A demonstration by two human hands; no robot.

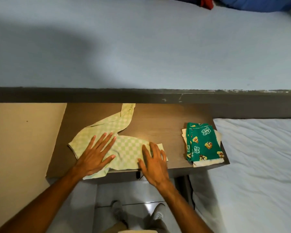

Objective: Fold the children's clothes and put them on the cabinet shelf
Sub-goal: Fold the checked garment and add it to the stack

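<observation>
A pale green checked pair of children's trousers (123, 130) lies spread on the dark wooden table (158, 121), one leg running up toward the far edge. My left hand (96, 155) rests flat on its left part, fingers spread. My right hand (154, 163) lies flat on its right end at the table's front edge. A folded green garment with cartoon chipmunks (202, 143) sits on a cream piece at the table's right side, apart from both hands.
A bed with a white sheet (259, 157) stands right of the table. A tan panel (20, 140) lies to the left. A pale blue wall (141, 47) rises behind the table. My feet stand on the tiled floor (136, 194) below.
</observation>
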